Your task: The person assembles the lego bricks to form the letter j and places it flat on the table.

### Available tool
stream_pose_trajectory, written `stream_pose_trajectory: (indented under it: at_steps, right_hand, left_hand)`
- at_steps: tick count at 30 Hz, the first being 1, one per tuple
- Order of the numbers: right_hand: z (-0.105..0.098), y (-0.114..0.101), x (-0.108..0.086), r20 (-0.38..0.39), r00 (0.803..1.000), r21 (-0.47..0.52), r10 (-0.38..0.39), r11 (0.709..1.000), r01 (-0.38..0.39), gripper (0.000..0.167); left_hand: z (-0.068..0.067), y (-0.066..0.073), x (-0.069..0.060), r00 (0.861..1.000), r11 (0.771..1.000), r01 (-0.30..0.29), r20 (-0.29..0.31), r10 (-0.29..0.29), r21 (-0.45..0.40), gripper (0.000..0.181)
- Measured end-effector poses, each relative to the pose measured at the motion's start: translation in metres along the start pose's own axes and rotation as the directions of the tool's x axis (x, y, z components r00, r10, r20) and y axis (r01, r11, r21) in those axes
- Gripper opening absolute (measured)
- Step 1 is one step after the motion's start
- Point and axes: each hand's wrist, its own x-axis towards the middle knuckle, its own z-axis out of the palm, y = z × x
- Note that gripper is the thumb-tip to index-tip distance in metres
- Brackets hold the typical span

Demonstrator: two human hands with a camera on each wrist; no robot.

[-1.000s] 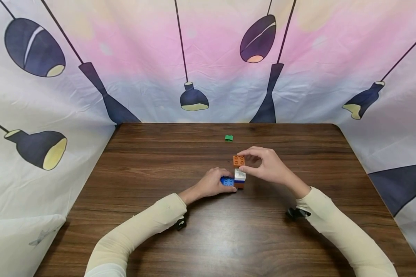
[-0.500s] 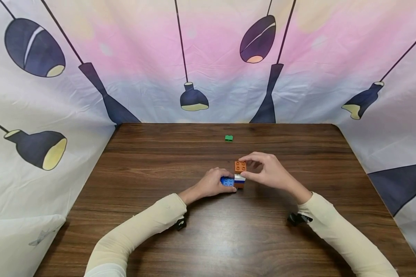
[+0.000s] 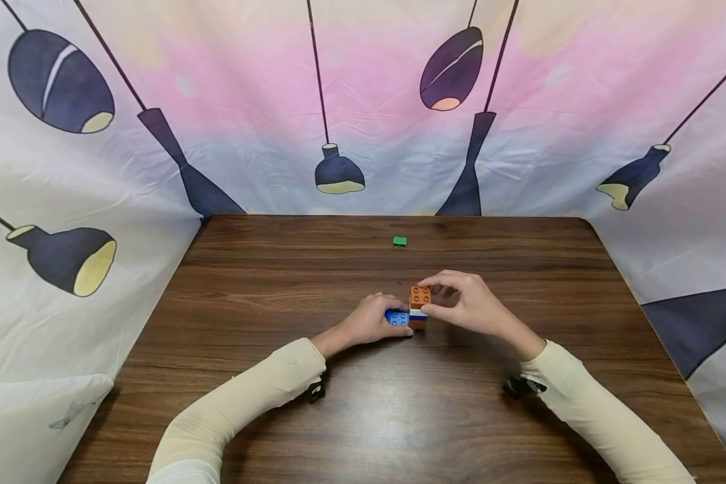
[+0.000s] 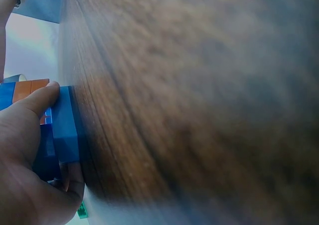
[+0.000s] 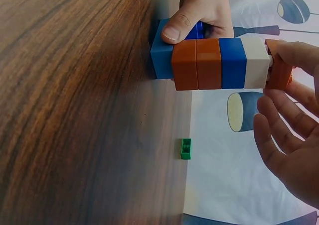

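My right hand [image 3: 468,302] pinches an orange toy brick [image 3: 420,296] between thumb and fingers, on top of an upright stack. In the right wrist view that brick sits slightly tilted over a white brick [image 5: 255,63], whose studs show in a thin gap. Below the white come a blue brick [image 5: 233,63] and two orange bricks [image 5: 197,65]. They stand on a lighter blue brick [image 5: 162,56] on the table. My left hand [image 3: 372,319] grips this base and a darker blue brick [image 4: 44,155] on it, beside the stack. Its fingers hide part of both.
A small green brick [image 3: 399,241] lies alone near the far edge of the dark wooden table [image 3: 266,262]. Behind and at the sides hangs a cloth [image 3: 387,168] printed with lamps. Black wrist gear [image 3: 523,386] sits under the right sleeve.
My right hand has brought the orange brick nearer to me and down over the white brick, covering its top. The left hand keeps its grip in the same place.
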Motion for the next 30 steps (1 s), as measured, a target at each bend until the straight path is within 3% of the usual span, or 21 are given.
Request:
stream_pose_trajectory:
  at_steps: [21, 30]
  right_hand:
    - [0.0013, -0.002, 0.002, -0.004, 1.0, 0.017, 0.008, 1.0, -0.008, 0.035]
    - [0.0016, -0.0022, 0.0035, -0.012, 1.0, 0.012, 0.01, 1.0, -0.01, 0.036]
  left_hand:
    - [-0.001, 0.0016, -0.0002, 1.0, 1.0, 0.01, 0.002, -0.01, -0.008, 0.044]
    - [-0.0008, 0.0023, 0.0016, 1.0, 1.0, -0.007, -0.006, 0.007, 0.027, 0.045]
